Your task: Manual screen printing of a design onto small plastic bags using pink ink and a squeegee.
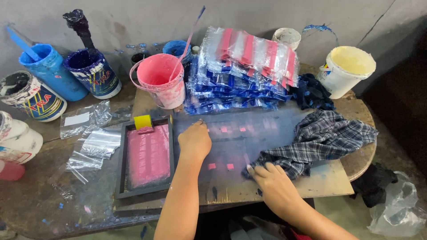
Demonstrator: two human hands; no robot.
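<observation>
We see a clear plastic sheet (249, 138) lying flat in the middle of the worktop (40, 200), marked with small pink squares in a far row and a near pair. Our left hand (194, 141) rests on the sheet's left part, knuckles up and fingers curled under; we cannot tell whether it grips anything or only presses down. Our right hand (275, 186) lies at the sheet's near right edge, fingers spread loosely, fingertips touching the near edge of a checked cloth (320, 138), with nothing clasped in it. The cloth is bunched to the right of the sheet and partly overlaps it.

Just left of the left hand sits a dark-framed printing screen (147, 158) coated in pink ink, with a yellow-handled squeegee (143, 122) at its far end. Left of the frame, loose clear bags (91, 133) lie scattered.

Far of the sheet stands a stack of printed plastic bags (242, 71), blue ones below and pink-striped ones on top. Left of the stack is a pink paint bucket (161, 84) with a stick leaning in it, and farther left several blue paint cans (71, 75). At the far right stands a white bucket (347, 69) of pale yellow paint, with a dark blue rag (311, 93) between it and the stack.
</observation>
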